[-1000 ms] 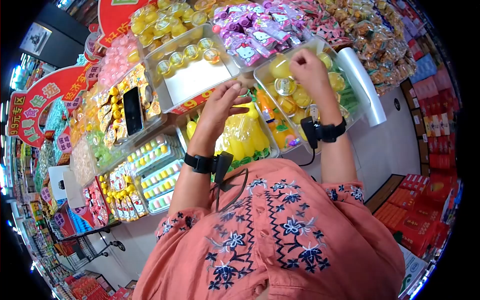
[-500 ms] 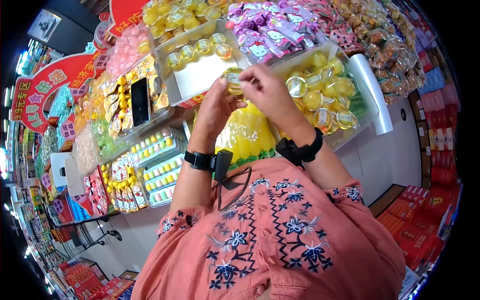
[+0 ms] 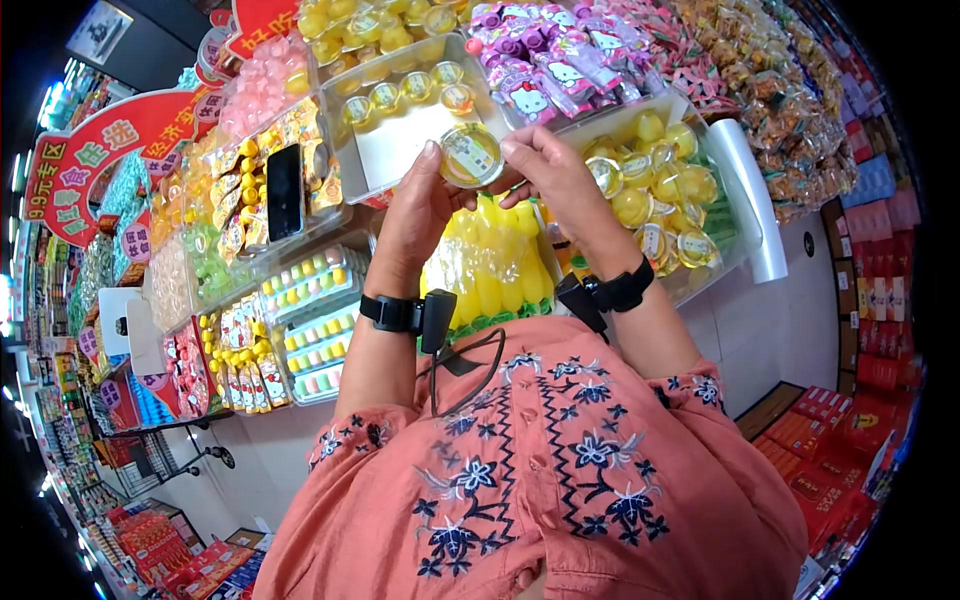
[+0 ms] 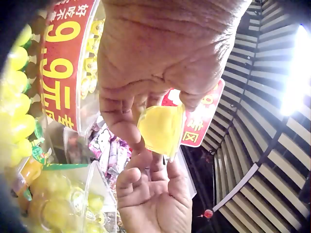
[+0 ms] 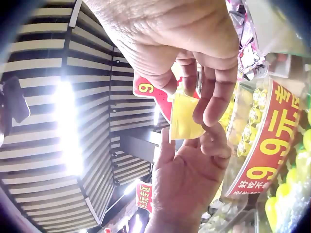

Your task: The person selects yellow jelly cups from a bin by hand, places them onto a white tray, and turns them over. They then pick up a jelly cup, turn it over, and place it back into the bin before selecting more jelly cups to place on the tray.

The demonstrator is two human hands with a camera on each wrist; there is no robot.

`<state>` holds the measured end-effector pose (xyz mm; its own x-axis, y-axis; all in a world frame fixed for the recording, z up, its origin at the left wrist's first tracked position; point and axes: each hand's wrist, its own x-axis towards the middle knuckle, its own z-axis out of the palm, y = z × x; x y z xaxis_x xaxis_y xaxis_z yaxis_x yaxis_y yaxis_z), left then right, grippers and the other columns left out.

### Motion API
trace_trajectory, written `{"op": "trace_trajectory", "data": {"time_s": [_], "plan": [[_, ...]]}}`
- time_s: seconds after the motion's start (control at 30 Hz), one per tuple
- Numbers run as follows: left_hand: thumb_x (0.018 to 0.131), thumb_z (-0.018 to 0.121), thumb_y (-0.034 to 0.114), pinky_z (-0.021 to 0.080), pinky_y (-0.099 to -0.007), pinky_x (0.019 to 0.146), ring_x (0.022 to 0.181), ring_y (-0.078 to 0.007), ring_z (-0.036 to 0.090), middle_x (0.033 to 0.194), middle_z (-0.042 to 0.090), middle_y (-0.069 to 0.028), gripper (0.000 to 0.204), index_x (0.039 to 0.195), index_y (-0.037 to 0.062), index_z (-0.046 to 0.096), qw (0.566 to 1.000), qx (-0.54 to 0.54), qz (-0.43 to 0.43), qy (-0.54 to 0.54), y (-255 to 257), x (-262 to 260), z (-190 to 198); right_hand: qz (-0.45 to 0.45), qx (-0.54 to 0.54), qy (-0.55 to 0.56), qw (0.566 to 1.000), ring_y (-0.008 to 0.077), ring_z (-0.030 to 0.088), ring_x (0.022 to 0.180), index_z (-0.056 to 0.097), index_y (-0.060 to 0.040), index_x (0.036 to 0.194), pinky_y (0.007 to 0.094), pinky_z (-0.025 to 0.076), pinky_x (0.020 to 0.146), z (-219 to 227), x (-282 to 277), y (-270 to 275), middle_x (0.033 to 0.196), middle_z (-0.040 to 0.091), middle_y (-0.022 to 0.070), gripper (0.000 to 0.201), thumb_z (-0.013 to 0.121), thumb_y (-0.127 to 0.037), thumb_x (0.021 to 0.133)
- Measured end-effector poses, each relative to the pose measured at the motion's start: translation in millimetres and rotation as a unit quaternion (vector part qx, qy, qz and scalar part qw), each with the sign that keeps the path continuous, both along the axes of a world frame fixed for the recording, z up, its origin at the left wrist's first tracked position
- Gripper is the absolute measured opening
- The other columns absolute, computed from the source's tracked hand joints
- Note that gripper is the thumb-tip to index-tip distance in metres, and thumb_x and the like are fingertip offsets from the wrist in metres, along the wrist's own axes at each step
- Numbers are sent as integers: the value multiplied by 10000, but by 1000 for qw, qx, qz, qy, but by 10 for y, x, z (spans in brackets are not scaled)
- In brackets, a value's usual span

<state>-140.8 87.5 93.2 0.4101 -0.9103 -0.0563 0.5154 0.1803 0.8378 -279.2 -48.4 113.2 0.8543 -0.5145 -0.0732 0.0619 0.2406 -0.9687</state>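
A yellow jelly cup with a round printed lid is held between both hands, lid facing up toward the head view. The left hand pinches its left edge with the thumb and has fingers beneath. On the other edge, the right hand grips with thumb and curled fingers. In the left wrist view the cup's yellow body shows between the left hand and the other hand's fingers. The right wrist view shows the cup from its side, under the right hand.
Behind the hands, a clear bin has several cups along its back. To the right stands a fuller bin of yellow cups. A black phone lies on snack packs at left. Long yellow packs lie below the hands.
The right hand has come from the right bin to meet the left hand. A jelly cup is now between them, and over the last half second its lid has turned to face the head view.
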Motion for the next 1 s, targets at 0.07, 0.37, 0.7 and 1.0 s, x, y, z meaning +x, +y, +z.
{"op": "trace_trajectory", "data": {"time_s": [0.07,0.37,0.7,1.0], "plan": [[1049,389,457,496,-286,730,930,-148,646,1235,640,-92,500,1335,62,502,1000,2,2,5,7,-12,3,0,9,-7,1000,165,698,770,562,-2,1087,265,572,621,-17,-5,-6,934,648,85,288,580,-272,990],[1024,518,340,504,-425,1008,1196,-315,602,1304,576,-162,478,1362,13,430,999,-36,27,11,2,-70,33,-11,5,-14,1000,101,630,794,588,-23,1031,245,543,690,-156,41,-27,901,630,34,268,640,-277,963],[1037,477,395,510,-384,978,1162,-259,626,1311,587,-132,496,1365,25,448,999,1,42,-4,-3,-61,3,-4,16,-21,1000,91,606,802,596,-27,987,248,535,712,-182,47,-39,906,615,20,215,663,-227,947],[1035,457,455,510,-344,869,1041,-233,656,1211,636,-109,480,1304,60,500,998,3,54,11,-10,-41,-70,23,25,-17,999,94,613,807,603,-19,970,247,552,700,-136,39,-4,904,607,23,204,677,-205,934]]}}
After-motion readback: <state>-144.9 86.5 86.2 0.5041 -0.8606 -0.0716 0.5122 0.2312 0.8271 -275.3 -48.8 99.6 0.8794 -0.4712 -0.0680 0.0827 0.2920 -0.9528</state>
